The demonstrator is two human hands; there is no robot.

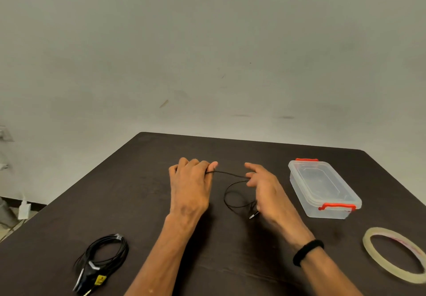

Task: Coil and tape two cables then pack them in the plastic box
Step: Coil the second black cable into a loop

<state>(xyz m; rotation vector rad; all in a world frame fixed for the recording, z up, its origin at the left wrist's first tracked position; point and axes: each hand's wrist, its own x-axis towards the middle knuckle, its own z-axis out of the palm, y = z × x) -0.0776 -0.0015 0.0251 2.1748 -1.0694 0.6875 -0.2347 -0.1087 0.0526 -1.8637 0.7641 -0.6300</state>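
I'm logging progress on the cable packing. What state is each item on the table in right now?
Thin black cable: uncoiled, stretched between both hands, jack plug lying on the table.
Left hand: closed on the cable.
Right hand: pinching the cable.
Coiled black cable: bundled, lying untouched.
Plastic box: lid on, empty.
Tape roll: lying flat, unused.

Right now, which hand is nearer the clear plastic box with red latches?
Right. The right hand sits just beside the clear plastic box, pinching the thin black cable; the left hand grips the cable's other end, farther off.
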